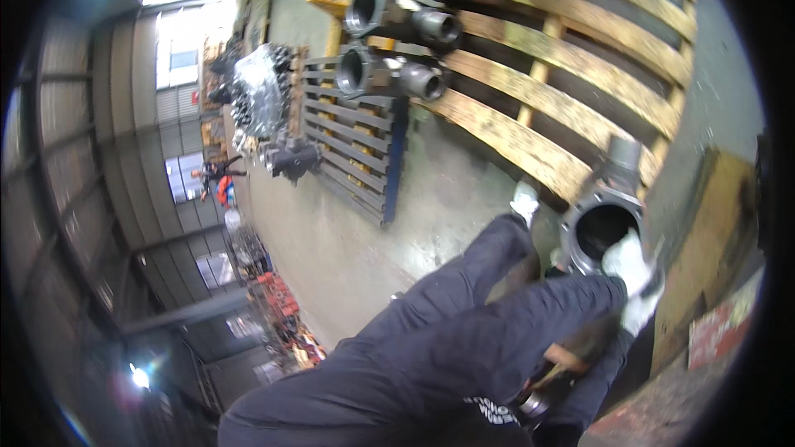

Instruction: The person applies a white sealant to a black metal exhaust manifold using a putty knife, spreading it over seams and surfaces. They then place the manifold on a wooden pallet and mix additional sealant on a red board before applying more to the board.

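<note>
A heavy grey cast-metal housing (598, 217) with a wide round opening rests at the edge of a large wooden pallet (530, 99). My right hand (631, 275), in a white glove, grips the housing's rim at its lower right. My left hand (524, 200), also in a white glove, reaches past a dark sleeve to the pallet edge just left of the housing. Whether it holds anything is hidden. Both forearms wear dark sleeves and cross low in the view.
Two similar metal housings (389, 21) (383, 73) lie further along the pallet. A slatted grey pallet (356, 136) lies on the concrete floor (348, 240), beside a plastic-wrapped machine part (261, 87). A person (219, 182) stands far off. Red parts (281, 306) line a rack.
</note>
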### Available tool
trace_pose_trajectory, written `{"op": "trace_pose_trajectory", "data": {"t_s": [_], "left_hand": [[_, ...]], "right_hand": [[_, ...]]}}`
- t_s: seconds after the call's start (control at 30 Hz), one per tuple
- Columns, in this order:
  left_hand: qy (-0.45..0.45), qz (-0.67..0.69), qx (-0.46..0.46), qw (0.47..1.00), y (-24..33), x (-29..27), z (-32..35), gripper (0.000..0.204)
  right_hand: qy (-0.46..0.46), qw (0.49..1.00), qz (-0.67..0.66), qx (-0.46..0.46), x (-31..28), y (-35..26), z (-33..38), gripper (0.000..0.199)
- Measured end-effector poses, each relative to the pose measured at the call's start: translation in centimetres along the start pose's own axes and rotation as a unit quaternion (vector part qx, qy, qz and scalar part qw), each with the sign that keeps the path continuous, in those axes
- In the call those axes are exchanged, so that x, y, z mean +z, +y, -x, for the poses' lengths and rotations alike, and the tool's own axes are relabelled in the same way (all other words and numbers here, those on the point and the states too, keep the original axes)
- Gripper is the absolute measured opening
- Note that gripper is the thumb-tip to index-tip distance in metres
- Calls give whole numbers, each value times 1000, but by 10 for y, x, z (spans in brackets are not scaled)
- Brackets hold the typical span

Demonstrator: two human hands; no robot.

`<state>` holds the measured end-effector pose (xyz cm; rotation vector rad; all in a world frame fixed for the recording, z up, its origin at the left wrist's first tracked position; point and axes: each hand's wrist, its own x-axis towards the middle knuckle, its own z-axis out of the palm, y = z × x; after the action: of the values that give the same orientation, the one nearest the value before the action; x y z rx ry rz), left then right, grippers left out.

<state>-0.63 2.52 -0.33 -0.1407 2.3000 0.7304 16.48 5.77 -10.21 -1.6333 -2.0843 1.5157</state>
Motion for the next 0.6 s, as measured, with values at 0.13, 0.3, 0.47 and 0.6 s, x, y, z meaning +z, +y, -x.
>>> {"op": "trace_pose_trajectory", "data": {"t_s": [0.13, 0.3, 0.47, 0.6], "left_hand": [[-39, 31, -2, 999, -7, -7, -6, 53], [-56, 92, -15, 994, -13, -54, -13, 52], [-22, 140, 13, 990, -53, -99, -17, 31], [17, 30, 177, 984, -84, -127, -8, 29]], "right_hand": [[-8, 1000, 10, 3, -7, 16, -15, 59], [-25, 997, 75, 9, -15, 18, -49, 55], [-92, 991, 75, -62, 6, -18, -62, 49], [-96, 980, 143, -97, 16, -59, -60, 47]]}}
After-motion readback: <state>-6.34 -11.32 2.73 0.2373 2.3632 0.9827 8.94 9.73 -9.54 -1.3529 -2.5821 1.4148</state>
